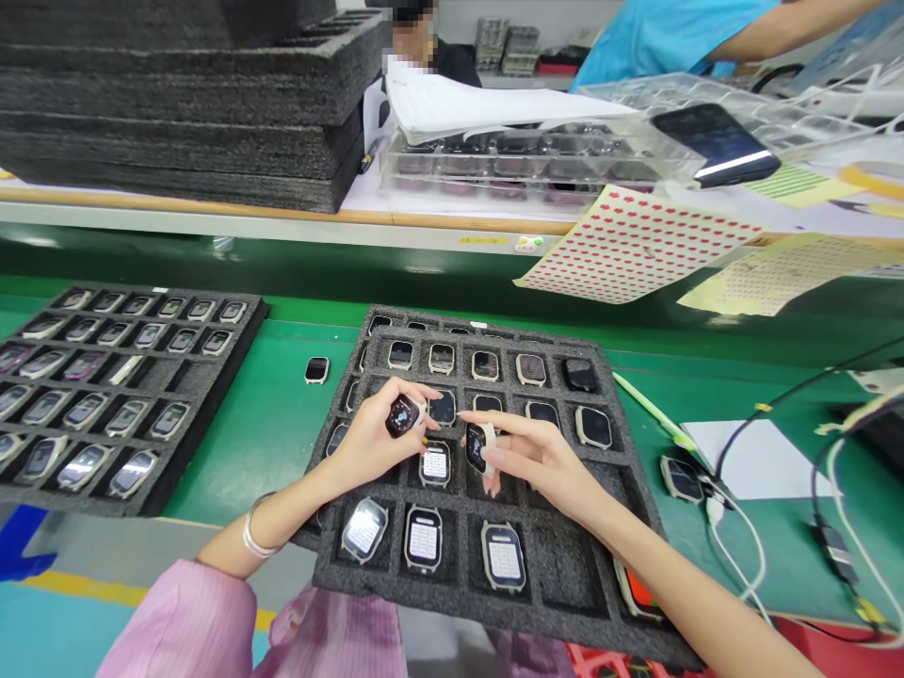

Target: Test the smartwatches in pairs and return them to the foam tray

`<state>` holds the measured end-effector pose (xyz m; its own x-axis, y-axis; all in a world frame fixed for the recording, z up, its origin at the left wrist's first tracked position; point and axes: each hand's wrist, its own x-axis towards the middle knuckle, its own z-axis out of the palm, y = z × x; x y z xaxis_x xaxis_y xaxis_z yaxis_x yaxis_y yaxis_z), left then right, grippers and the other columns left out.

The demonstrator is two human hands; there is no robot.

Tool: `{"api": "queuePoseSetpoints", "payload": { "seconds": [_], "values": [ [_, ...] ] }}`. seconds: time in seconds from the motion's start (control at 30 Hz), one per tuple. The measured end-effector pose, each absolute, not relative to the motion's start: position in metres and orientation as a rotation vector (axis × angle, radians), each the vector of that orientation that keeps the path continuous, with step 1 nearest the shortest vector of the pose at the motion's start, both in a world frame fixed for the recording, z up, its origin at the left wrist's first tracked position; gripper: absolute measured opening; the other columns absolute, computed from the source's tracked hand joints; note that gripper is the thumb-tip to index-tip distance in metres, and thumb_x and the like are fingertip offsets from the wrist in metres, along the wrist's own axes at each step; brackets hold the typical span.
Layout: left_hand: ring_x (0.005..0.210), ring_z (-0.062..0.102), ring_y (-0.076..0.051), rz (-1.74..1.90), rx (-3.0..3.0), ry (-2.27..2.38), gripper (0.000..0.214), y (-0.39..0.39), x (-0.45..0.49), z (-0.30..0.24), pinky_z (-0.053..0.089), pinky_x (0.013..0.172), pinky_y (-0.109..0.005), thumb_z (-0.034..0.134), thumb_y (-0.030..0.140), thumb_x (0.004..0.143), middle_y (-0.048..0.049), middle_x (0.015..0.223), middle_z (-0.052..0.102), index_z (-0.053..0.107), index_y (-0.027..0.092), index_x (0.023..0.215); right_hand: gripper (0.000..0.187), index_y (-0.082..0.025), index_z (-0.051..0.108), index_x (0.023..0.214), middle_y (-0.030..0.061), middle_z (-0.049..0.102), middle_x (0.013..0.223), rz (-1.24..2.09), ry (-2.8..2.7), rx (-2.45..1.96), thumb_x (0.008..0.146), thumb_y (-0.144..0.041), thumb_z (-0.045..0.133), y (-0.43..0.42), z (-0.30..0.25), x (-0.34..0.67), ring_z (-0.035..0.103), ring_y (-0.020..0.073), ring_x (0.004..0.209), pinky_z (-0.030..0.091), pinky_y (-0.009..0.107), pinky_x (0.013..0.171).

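My left hand (385, 428) is closed around a smartwatch case (403, 414) whose dark screen shows a lit watch face. In my right hand (533, 452) is a second smartwatch case (477, 445), pinched at its edges, its screen also lit. Both hands are over a black foam tray (572, 574) with square pockets. Several strapless watch cases lie in it, and some, like the watch (423, 539) in the front row, show a white grid on screen. Parts of the middle pockets are hidden by my hands. Another foam tray (331, 395) shows beneath this one.
At left lies a foam tray (204, 372) of watch cases, with a single watch (317, 370) beside it. A watch (682, 478), white cables (741, 537) and paper (749, 452) are at right. Stacked foam (176, 113) and a phone (717, 141) rest on the shelf; people are behind.
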<state>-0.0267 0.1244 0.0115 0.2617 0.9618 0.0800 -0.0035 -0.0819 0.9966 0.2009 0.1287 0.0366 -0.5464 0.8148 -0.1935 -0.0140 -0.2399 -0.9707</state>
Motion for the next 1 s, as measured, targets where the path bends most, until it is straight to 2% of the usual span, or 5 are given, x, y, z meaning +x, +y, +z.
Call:
{"api": "queuePoseSetpoints", "payload": {
  "seconds": [0.4,0.6,1.0],
  "values": [
    [0.090,0.069,-0.018,1.082,1.400,0.976,0.022,0.1250,-0.0271,0.0117,0.057,0.061,-0.022,0.056,0.005,0.078,-0.0076,0.113,0.058,0.045,0.019,0.090,0.047,-0.014,0.061,0.126,0.0004,0.064,0.067,1.847,-1.486,-0.991,0.084,-0.034,0.071,0.1296,0.0363,0.1999,0.062,0.0137,0.056,0.054,0.026,0.057],
    [0.096,0.069,-0.021,1.130,1.368,0.937,0.021,0.1232,-0.0270,0.0141,0.059,0.060,-0.023,0.057,0.008,0.080,-0.0079,0.115,0.056,0.045,0.020,0.093,0.050,-0.014,0.061,0.126,0.0002,0.064,0.065,1.851,-1.456,-0.955,0.082,-0.035,0.073,0.1292,0.0377,0.2008,0.062,0.0143,0.056,0.053,0.027,0.056],
    [0.089,0.069,-0.018,1.112,1.391,0.964,0.020,0.1239,-0.0276,0.0125,0.059,0.060,-0.022,0.057,0.009,0.080,-0.0082,0.113,0.057,0.045,0.019,0.092,0.049,-0.013,0.059,0.129,0.0002,0.065,0.064,1.846,-1.482,-0.988,0.085,-0.032,0.070,0.1290,0.0382,0.2019,0.062,0.0145,0.055,0.053,0.027,0.057]
  ]
}}
